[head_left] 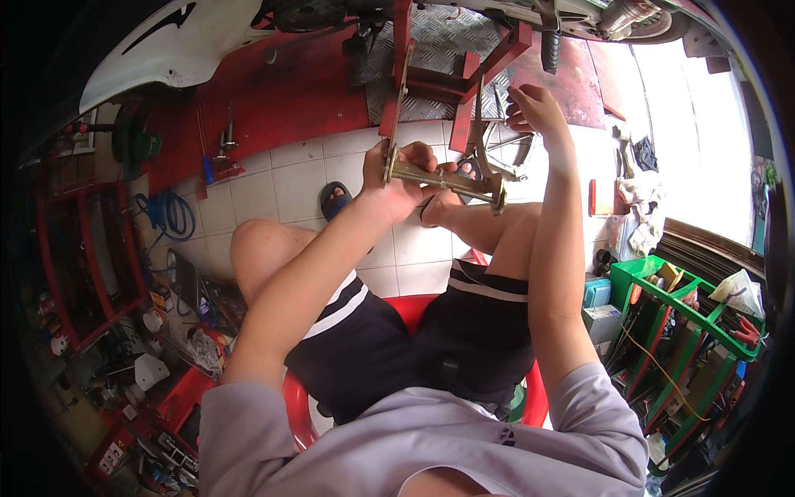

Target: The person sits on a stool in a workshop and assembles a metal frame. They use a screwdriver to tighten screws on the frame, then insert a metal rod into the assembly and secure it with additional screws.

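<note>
My left hand point(406, 170) is closed round the cross tube of a brass-coloured metal bracket point(451, 180). The tube has flanged ends, and a long flat arm runs away from me at each side. Above the floor, the bracket hangs between my knees and the red metal frame point(439, 85). To the right of that frame my right hand point(532, 109) is raised, its fingers loosely bent and apart, with nothing visible in them. Part of its fingertips is hard to make out against the bright background.
A white motorcycle panel point(166, 51) overhangs the far left, above a red platform point(286, 91). A blue hose point(170, 214) lies coiled at left near a red rack point(51, 261). At right stands a green divided tool bin point(633, 269). I sit on a red chair point(300, 406).
</note>
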Available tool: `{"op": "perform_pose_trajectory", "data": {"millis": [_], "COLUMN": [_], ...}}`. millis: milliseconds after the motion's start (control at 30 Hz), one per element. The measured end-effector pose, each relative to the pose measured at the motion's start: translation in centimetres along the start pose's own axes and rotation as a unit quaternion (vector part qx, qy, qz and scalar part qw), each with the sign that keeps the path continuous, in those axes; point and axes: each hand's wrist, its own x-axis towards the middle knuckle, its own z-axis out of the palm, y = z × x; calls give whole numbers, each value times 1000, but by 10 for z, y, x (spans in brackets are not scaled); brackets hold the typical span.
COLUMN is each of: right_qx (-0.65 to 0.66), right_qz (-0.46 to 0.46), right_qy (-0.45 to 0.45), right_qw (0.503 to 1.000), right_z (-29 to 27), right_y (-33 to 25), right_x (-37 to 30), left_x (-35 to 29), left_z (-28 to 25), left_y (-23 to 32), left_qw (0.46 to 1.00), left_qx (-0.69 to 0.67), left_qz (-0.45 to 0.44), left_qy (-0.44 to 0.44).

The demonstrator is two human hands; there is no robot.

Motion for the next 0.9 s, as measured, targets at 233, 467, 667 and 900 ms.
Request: {"op": "perform_pose_trajectory", "data": {"millis": [233,467,667,900], "right_qx": [-10,-9,-6,-12], "right_qz": [-22,-43,-39,-48], "right_qy": [34,27,11,51], "right_qw": [999,999,999,998], "right_z": [-1,-2,4,8], "right_y": [5,8,-6,-5], "right_x": [14,16,15,30], "left_x": [-7,-9,-15,-9], "left_z": [2,10,28,26], "left_y": [-2,5,26,23], "left_qw": [997,998,998,996], "left_qx": [-19,-38,-20,-65], "left_qz": [-30,-33,-45,-51], "left_qy": [75,27,-36,-29]}}
